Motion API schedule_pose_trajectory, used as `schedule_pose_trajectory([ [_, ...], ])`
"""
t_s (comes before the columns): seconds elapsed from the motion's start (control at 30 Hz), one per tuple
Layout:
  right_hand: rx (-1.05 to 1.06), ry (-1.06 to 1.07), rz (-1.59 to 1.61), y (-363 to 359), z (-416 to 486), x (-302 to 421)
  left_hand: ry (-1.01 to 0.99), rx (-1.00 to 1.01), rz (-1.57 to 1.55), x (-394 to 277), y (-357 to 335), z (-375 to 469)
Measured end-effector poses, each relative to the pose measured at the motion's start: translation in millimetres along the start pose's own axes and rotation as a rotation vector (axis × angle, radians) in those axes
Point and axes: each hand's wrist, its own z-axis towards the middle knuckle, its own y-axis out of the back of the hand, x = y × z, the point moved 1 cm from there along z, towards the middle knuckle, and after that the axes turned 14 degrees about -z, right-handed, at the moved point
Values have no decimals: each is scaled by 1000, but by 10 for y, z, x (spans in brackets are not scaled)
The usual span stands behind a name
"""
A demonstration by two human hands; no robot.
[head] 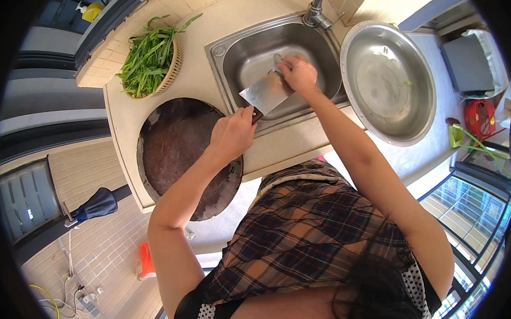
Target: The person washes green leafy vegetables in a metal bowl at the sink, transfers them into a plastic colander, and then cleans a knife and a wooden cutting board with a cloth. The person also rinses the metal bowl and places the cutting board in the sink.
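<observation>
My left hand [233, 135] grips the dark handle [257, 115] of a cleaver. Its broad steel blade [266, 93] slants over the stainless steel sink [252, 60]. At the blade's far end is my right hand [300, 75], fingers curled and partly hiding that end. Whether those fingers pinch the blade or only rest against it is unclear. A small ring-shaped thing shows by the fingertips, too indistinct to name. Beneath my left forearm lies a round, dark chopping board [179, 141], reaching past the counter's front edge.
A woven basket [170, 80] of long green leafy vegetables [148, 62] stands at the back left. Right of the sink sits a large metal basin [388, 83] with a green scrap inside. The metal faucet [316, 16] rises at the sink's far corner. The pale counter [280, 152] runs before me.
</observation>
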Motion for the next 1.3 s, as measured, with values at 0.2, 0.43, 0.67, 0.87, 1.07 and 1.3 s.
schedule_pose_trajectory([
  [0.2, -94, -312, -170, -106, 198, -623, 88, -88, 28, 79, 41, -118],
  [0.43, -307, -226, 306, 515, 29, -93, 158, -153, 135, 265, 0, -49],
  [0.67, -212, 157, 209, 727, -120, 162, 135, -94, 18, 209, -415, 241],
  [0.87, -193, -618, 686, 1497, -372, -1635, 183, -119, -113, 233, -731, 312],
  [1.07, -115, -1039, 992, 1325, -453, -2668, 282, -68, -303, 231, -925, 429],
  [1.3, 653, -236, 1480, 1553, -116, -478, 289, -132, -370, 246, -933, 375],
])
